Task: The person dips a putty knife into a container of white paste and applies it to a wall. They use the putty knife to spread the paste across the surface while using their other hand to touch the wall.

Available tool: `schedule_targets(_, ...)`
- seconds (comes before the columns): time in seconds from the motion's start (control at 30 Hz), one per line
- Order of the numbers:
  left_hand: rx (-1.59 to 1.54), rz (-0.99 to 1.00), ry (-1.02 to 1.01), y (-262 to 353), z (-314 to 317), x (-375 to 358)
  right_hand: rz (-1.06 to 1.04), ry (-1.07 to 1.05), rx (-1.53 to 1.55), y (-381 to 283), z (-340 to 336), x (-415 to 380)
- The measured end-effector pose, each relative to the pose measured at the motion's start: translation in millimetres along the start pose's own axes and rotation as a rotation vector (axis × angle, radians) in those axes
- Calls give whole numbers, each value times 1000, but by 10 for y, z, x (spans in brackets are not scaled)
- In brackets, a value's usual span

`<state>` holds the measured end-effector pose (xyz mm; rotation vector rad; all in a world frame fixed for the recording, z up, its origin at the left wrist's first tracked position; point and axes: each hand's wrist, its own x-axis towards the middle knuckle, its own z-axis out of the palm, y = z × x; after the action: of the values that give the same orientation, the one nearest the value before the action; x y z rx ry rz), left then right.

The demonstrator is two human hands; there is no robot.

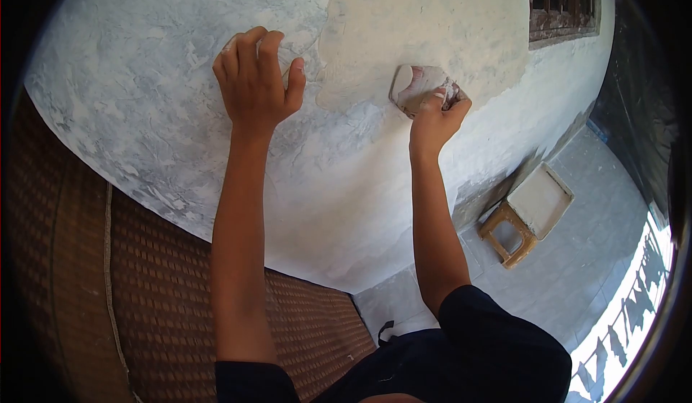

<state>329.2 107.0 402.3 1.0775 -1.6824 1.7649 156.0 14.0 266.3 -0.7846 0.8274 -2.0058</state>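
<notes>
My right hand (437, 123) grips a flat, plaster-smeared putty scraper (414, 89) and presses it close against the wall (367, 165). The thumb lies over the scraper's near side, and white smears show on the fingers. Around the scraper, a smooth cream coat (425, 14) borders a whiter, grey-streaked area. To the left, my left hand (252, 82) rests on the mottled grey-white part of the wall, fingers slightly bent and thumb held apart. Nothing is in it.
A brown plastic stool (510, 236) stands on the grey tiled floor (577, 259) at right, with a tray of pale paste (530, 195) on it. Woven brown matting (166, 280) covers the lower left. A dark-framed window (564, 28) with bars is at upper right.
</notes>
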Motion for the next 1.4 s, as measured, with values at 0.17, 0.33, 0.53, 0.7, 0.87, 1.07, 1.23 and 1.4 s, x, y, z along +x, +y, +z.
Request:
schedule_targets(0.17, 7, -6, -25, 12, -14, -10, -230, -310, -30, -35, 122, -161)
schedule_targets(0.33, 14, -10, -32, 15, -12, 4, -113, 22, -20, -21, -31, 27)
schedule_targets(0.53, 42, 11, -29, 26, -20, 2, -297, -310, -127, 87, 109, -154)
schedule_targets(0.7, 51, 36, -48, 22, -13, -9, 3, -41, 24, 61, -157, 47)
schedule_targets(0.87, 39, 57, -15, 103, -11, 17, -73, -140, -64, 92, -319, 58)
schedule_targets(1.07, -154, -2, -124, 825, 105, -309, 55, -132, -48, 296, -710, 224)
schedule_targets(1.23, -422, -98, -198, 1724, 307, -458, 103, -78, -63, 517, -1141, 514)
schedule_targets(1.4, -640, -152, -255, 2564, 528, -560, 137, -10, -128, 592, -1672, 829)
